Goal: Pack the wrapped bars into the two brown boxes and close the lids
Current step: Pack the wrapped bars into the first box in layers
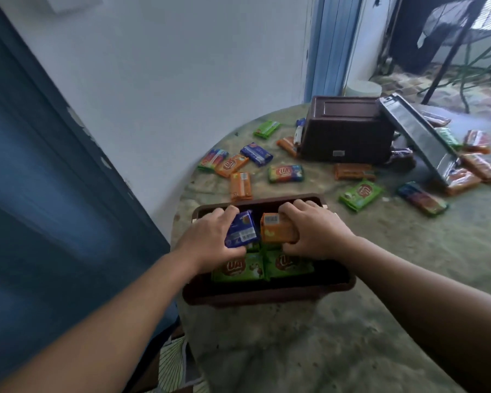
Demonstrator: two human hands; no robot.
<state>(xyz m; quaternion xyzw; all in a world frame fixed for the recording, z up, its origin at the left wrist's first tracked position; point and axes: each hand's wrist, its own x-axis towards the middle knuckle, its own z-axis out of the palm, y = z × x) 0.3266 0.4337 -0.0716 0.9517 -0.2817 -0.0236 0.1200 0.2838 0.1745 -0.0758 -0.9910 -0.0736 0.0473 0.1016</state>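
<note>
The near brown box (267, 293) stands open in front of me with two green wrapped bars (240, 269) lying flat in its near part. My left hand (210, 239) grips a blue wrapped bar (242, 229) over the box's left half. My right hand (318, 231) grips an orange wrapped bar (275, 229) over the right half. The two held bars sit side by side, upright. The second brown box (346, 131) lies on its side at the far end of the table, its lid (420, 137) swung open to the right.
Several loose bars in green, orange, blue and mixed colours lie scattered on the round mottled table (352, 321), between the boxes and at the far right. A white wall and a blue door (40, 194) stand to the left.
</note>
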